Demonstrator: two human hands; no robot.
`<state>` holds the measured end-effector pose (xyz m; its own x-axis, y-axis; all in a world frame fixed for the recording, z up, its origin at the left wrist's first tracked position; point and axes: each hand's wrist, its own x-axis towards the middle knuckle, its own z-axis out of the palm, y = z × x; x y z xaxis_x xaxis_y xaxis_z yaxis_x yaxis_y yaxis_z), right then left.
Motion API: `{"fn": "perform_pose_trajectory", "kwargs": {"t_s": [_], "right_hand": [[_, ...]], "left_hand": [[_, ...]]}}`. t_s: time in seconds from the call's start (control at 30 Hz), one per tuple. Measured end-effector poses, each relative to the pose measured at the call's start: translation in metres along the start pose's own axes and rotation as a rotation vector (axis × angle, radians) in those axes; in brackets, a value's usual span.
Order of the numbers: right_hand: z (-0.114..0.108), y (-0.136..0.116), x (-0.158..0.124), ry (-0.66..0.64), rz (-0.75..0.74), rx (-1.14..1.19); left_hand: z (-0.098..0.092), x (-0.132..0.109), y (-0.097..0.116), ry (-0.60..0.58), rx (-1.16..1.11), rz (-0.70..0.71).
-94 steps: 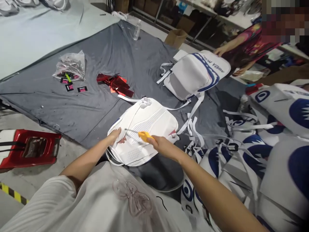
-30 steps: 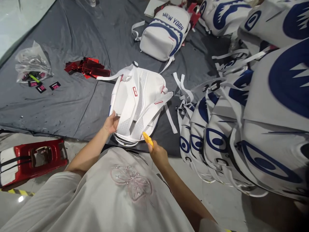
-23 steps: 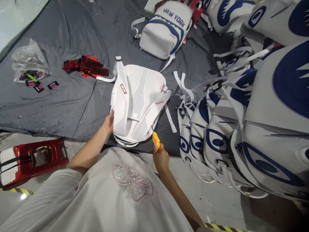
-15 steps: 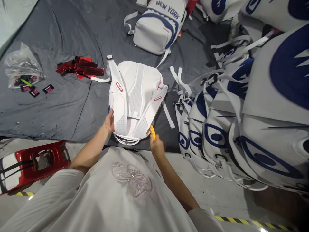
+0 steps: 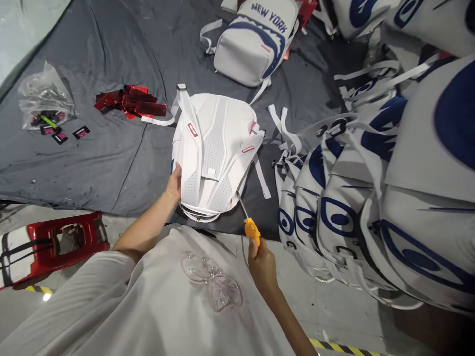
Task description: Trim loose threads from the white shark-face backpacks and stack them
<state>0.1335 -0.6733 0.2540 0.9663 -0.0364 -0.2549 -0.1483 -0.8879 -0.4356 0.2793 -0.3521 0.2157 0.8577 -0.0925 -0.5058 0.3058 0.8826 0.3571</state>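
Note:
A white backpack (image 5: 213, 148) lies back-side up on the dark grey cloth (image 5: 111, 163), its padded straps and mesh panel facing me. My left hand (image 5: 173, 183) grips its lower left edge, fingers curled round the side. My right hand (image 5: 261, 259) is closed on a yellow-handled tool (image 5: 249, 225) with a thin metal tip. That tip points at the backpack's lower right corner.
A white and blue "NEW YORK" backpack (image 5: 256, 39) lies beyond. A pile of several matching backpacks (image 5: 371, 188) fills the right side. Red foil pieces (image 5: 128, 101), a clear plastic bag (image 5: 44, 101) and small pink tags (image 5: 59, 136) lie on the cloth at left. A red case (image 5: 55, 242) sits lower left.
The backpack was turned so its straps face me and lie flat. My right hand has drawn back toward me with the tool, its metal tip now showing. My left hand stays on the left edge.

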Motion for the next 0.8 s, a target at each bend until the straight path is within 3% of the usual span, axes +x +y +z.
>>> {"fn": "perform_pose_trajectory", "kwargs": {"t_s": [0.13,0.2,0.33,0.4,0.47,0.53,0.6,0.63,0.7,0.77,0.8], "right_hand": [[-0.006,0.012,-0.045,-0.151,0.038,-0.035],[-0.007,0.009,-0.054,-0.265,0.054,-0.070],[-0.004,-0.024,-0.032,-0.504,-0.050,-0.241],[-0.003,-0.041,-0.016,-0.519,-0.083,-0.364],[-0.003,-0.049,-0.006,-0.463,-0.074,-0.449],[-0.003,-0.048,-0.005,-0.420,-0.066,-0.472],[-0.003,-0.043,-0.007,-0.421,-0.069,-0.455],[-0.003,-0.041,-0.009,-0.430,-0.066,-0.443],[-0.001,-0.037,-0.012,-0.435,-0.043,-0.421],[0.000,-0.035,-0.014,-0.438,0.009,-0.393],[0.002,-0.035,-0.016,-0.443,0.032,-0.367]], "left_hand": [[0.006,0.000,-0.005,0.013,0.060,-0.010],[0.009,-0.002,-0.007,0.012,0.091,-0.016],[0.015,-0.009,-0.002,-0.021,0.135,-0.041],[0.018,-0.018,0.003,-0.020,0.214,-0.061],[0.019,-0.033,0.006,0.064,0.411,-0.041],[0.020,-0.051,0.000,0.239,0.738,0.110],[0.018,-0.068,-0.015,0.334,1.138,0.392],[0.017,-0.073,-0.026,0.288,1.344,0.527],[0.013,-0.076,-0.049,0.017,1.733,0.672],[0.009,-0.069,-0.067,-0.238,2.032,0.654],[0.006,-0.063,-0.073,-0.289,2.132,0.632]]}}
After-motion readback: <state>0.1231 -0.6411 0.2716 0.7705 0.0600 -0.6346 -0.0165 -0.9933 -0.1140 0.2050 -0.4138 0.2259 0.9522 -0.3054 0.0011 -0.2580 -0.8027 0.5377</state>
